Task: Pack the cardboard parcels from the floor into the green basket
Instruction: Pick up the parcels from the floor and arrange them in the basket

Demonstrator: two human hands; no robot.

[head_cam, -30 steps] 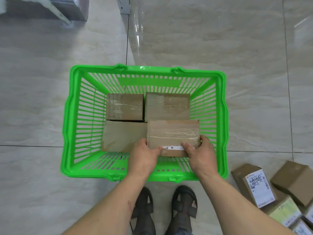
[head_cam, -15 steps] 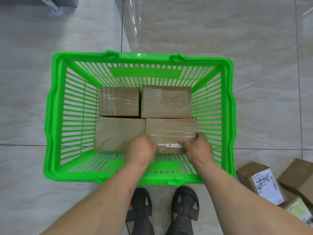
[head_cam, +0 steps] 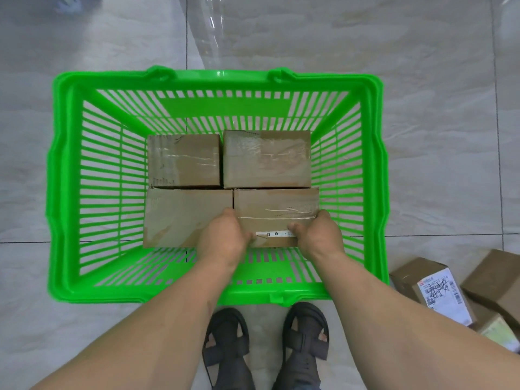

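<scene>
A green slatted basket (head_cam: 64,175) stands on the tiled floor in front of my feet. Inside it lie several cardboard parcels in two rows: a back-left parcel (head_cam: 183,160), a back-right parcel (head_cam: 266,159), a front-left parcel (head_cam: 180,218) and a taped front-right parcel (head_cam: 277,211). My left hand (head_cam: 223,237) grips the near left corner of the front-right parcel. My right hand (head_cam: 319,235) grips its near right corner. The parcel sits low in the basket, level with its neighbours.
More cardboard parcels lie on the floor at the lower right: one with a white shipping label (head_cam: 430,288), a plain brown one (head_cam: 495,280) and a yellowish one (head_cam: 501,333). My sandalled feet (head_cam: 266,342) stand just behind the basket's near rim.
My view has dropped closer to the basket. Both hands have lowered the front-right parcel down beside the front-left one and still hold it.
</scene>
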